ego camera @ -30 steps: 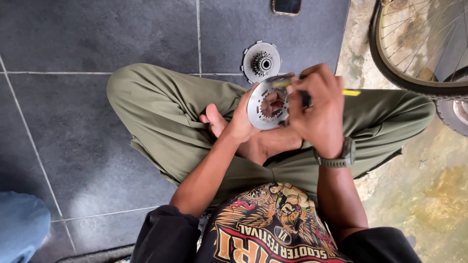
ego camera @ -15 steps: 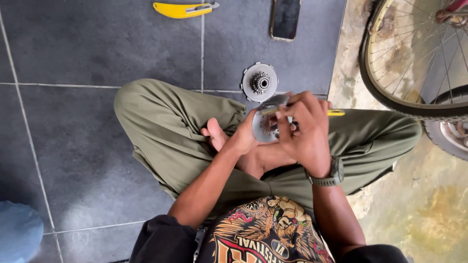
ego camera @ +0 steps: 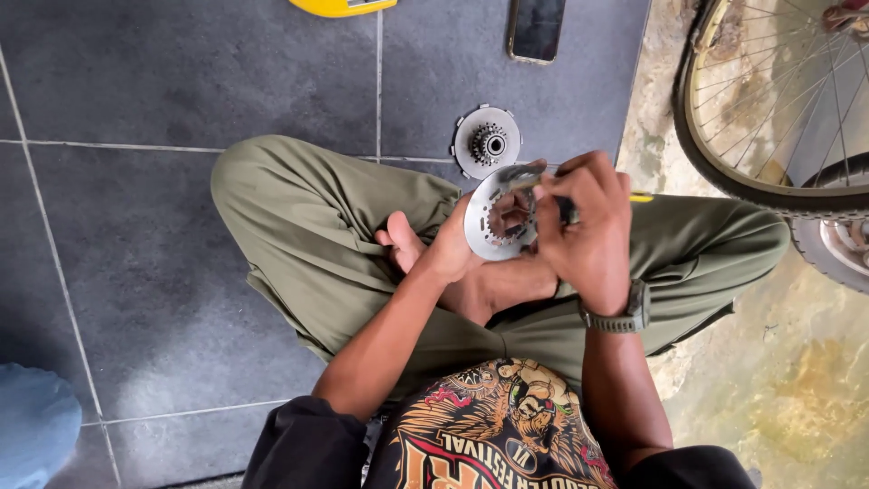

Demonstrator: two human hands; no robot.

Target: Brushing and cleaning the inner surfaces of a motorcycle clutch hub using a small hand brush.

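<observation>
Holding 1 sprocket disc (ego camera: 493,226); 2 hands: left hand (ego camera: 453,249), right hand (ego camera: 588,231).

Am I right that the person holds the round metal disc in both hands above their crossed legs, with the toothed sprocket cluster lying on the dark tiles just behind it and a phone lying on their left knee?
Not quite. The head view shows the phone lying on the dark tiles, beyond the sprocket cluster, not on a knee. The rest holds: the left hand and right hand hold the round metal disc above the crossed legs.
</observation>
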